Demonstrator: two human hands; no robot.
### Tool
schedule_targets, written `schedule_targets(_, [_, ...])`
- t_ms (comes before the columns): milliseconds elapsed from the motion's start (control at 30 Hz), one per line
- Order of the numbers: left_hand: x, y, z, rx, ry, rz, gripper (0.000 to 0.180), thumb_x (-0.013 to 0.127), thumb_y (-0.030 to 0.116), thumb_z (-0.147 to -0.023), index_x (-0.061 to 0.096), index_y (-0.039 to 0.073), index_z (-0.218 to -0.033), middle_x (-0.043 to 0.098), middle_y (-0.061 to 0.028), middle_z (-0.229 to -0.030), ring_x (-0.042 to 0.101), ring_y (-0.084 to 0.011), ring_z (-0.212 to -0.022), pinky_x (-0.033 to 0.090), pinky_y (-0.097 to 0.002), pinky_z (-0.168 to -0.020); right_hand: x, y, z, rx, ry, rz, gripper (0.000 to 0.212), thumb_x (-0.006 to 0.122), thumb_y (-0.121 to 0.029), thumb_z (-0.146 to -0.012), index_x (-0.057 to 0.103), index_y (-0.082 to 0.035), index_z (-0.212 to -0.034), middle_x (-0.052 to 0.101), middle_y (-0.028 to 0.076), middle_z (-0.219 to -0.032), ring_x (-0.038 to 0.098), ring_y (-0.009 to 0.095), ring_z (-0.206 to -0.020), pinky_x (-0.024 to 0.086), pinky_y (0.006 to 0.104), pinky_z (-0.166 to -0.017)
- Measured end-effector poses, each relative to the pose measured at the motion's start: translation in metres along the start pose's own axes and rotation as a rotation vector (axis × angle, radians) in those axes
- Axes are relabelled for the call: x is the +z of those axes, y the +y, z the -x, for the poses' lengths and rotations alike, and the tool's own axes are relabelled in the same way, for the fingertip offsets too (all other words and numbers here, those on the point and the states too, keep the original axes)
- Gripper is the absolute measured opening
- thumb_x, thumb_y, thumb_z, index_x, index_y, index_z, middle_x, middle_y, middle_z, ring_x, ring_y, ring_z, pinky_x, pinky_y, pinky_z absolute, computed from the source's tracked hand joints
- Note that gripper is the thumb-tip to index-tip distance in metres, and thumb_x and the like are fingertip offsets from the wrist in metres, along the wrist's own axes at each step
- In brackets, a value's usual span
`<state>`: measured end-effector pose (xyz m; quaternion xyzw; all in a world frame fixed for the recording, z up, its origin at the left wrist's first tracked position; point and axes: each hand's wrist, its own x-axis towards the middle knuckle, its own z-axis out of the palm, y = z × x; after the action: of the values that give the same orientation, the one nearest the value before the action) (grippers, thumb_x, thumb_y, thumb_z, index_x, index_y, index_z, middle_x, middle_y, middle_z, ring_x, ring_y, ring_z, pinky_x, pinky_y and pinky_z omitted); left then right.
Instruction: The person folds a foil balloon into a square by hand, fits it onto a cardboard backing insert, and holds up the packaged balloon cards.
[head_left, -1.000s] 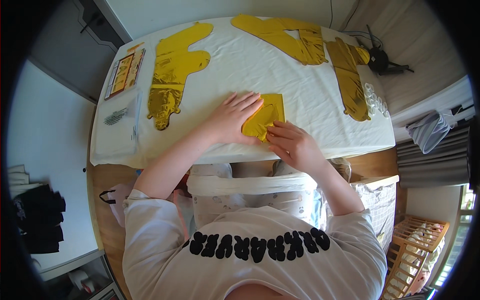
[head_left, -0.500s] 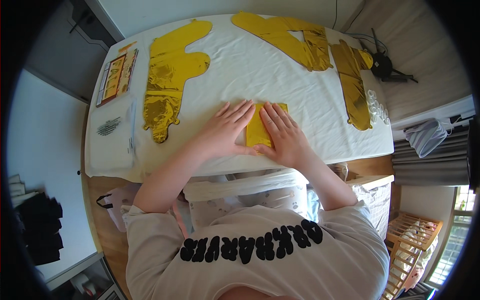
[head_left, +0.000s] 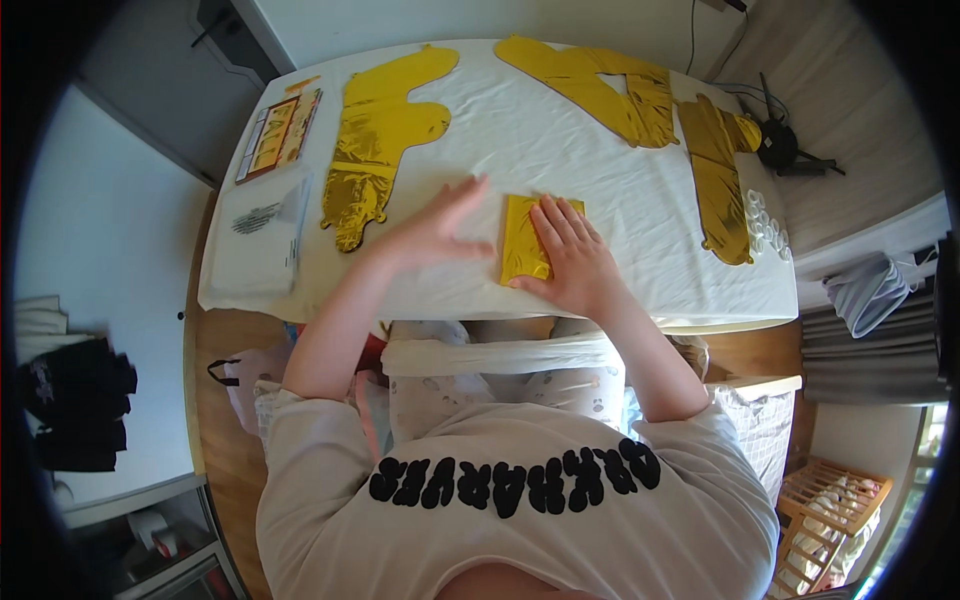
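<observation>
A white-covered desk (head_left: 480,140) is spread with gold foil: the left foil (head_left: 370,130) is stretched toward the far left corner, the middle foil (head_left: 560,75) is set along the far edge, and the right foil (head_left: 715,165) is laid near the right edge. The left hand (head_left: 445,225) is blurred, held wide and empty, thumb parted from fingers. The right hand (head_left: 575,255) is laid flat, its fingers close together. Beneath it, near the middle of the desk's near edge, a folded packet (head_left: 522,235) is partly covered; its slightly longer side appears to be aimed from near edge to far. From the left hand, the packet is placed just to the right, untouched. Clear rings (head_left: 758,222) are clustered at the right edge.
</observation>
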<state>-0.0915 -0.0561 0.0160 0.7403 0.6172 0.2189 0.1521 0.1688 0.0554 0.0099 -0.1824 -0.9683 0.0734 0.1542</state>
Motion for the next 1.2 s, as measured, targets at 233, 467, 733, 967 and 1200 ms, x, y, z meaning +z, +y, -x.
schedule_targets(233, [-0.123, -0.088, 0.032, -0.534, 0.584, -0.059, 0.058, 0.065, 0.047, -0.096, 0.062, 0.007, -0.138, 0.068, -0.0163, -0.130, 0.062, -0.0310, -0.124, 0.050, -0.0365, -0.102, -0.006, -0.004, 0.000, 0.032, 0.008, -0.025, 0.102, 0.069, -0.066, -0.083, 0.039, 0.001, -0.152, 0.036, 0.022, -0.160, 0.032, 0.039, -0.150, 0.028, 0.0466, -0.123])
schedule_targets(467, [-0.156, -0.183, 0.063, -0.981, 0.547, -0.834, 0.061, 0.061, 0.054, -0.093, 0.066, 0.007, -0.131, 0.071, -0.0150, -0.124, 0.065, -0.0305, -0.120, 0.048, -0.0460, -0.104, -0.013, -0.014, 0.001, 0.030, 0.028, -0.068, 0.100, 0.076, -0.059, -0.079, 0.043, 0.007, -0.147, 0.040, 0.025, -0.156, 0.035, 0.042, -0.147, 0.031, 0.0474, -0.121])
schedule_targets(733, [-0.154, -0.184, 0.033, -1.120, 0.271, -0.604, 0.046, 0.061, 0.044, -0.095, 0.073, 0.006, -0.117, 0.072, -0.0137, -0.121, 0.067, -0.0306, -0.115, 0.052, -0.0452, -0.097, -0.015, -0.010, 0.003, 0.010, 0.074, -0.082, 0.097, 0.080, -0.052, -0.077, 0.045, 0.008, -0.143, 0.042, 0.025, -0.153, 0.037, 0.043, -0.144, 0.034, 0.0478, -0.119])
schedule_targets(967, [-0.180, -0.179, 0.040, -1.024, 0.380, -0.676, 0.036, 0.053, 0.029, -0.096, 0.076, 0.006, -0.112, 0.074, -0.0177, -0.110, 0.072, -0.0348, -0.103, 0.056, -0.0468, -0.089, -0.014, -0.013, -0.001, 0.005, 0.072, -0.092, 0.097, 0.081, -0.053, -0.077, 0.045, 0.008, -0.143, 0.042, 0.025, -0.153, 0.037, 0.043, -0.145, 0.034, 0.0477, -0.119])
schedule_targets(1200, [-0.214, -0.165, 0.053, -0.958, 0.383, -0.785, 0.029, 0.058, 0.028, -0.095, 0.079, 0.009, -0.100, 0.075, -0.0161, -0.105, 0.072, -0.0330, -0.099, 0.057, -0.0456, -0.086, -0.015, -0.013, -0.003, 0.063, -0.017, -0.042, 0.102, 0.069, -0.065, -0.082, 0.040, 0.004, -0.151, 0.035, 0.023, -0.160, 0.030, 0.038, -0.150, 0.026, 0.0452, -0.124])
